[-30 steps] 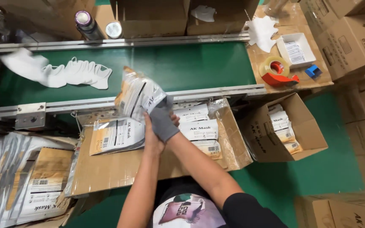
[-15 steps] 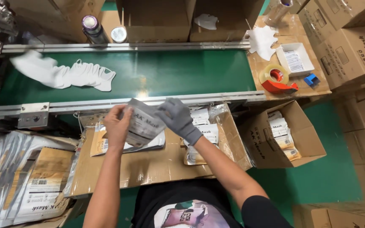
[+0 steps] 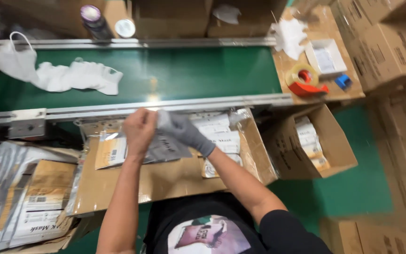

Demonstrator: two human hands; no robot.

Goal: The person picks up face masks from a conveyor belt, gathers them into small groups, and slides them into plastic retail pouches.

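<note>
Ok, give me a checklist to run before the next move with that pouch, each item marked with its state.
1. Both hands on the pouch: left hand and gloved right hand grip it. Ok.
2. Pouch mouth open: blurred. Cannot tell.
3. Masks lie on the green belt, up and to the left. Ok.
4. Belt bare straight ahead of the hands. Ok.
5. Spare pouches beneath the hands. Ok.
6. Side carton open, partly filled. Ok.

Left hand [image 3: 139,130]: bare, fingers curled shut, knuckles up, raised at centre. Left forearm runs from the near edge up to it, almost straight. Right hand [image 3: 184,131]: grey-gloved, fingers closed, touching the left hand. Right arm bent at the elbow, entering from near right, short black sleeve.
</note>
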